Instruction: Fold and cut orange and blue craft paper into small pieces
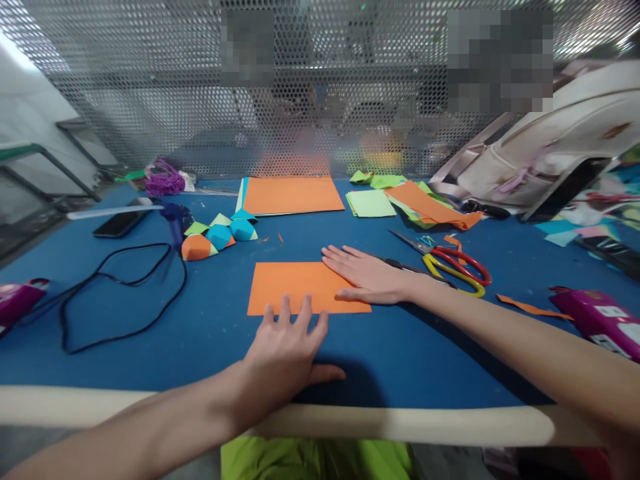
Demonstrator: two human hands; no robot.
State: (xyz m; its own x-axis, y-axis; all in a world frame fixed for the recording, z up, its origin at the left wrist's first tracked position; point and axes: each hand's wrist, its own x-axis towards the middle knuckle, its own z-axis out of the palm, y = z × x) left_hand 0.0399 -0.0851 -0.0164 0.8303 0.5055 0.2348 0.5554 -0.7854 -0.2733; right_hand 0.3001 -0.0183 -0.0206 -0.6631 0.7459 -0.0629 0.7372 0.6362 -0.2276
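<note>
The orange sheet (295, 279) is lying with its long axis running left-right, the left hand (286, 347) and right hand (373, 275) spreading wide grips over it.

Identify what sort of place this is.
Probably a paper-craft workstation: there's a flat orange sheet on a blue table, scissors with red and yellow handles at the right, and small folded paper pieces at the left.
</note>
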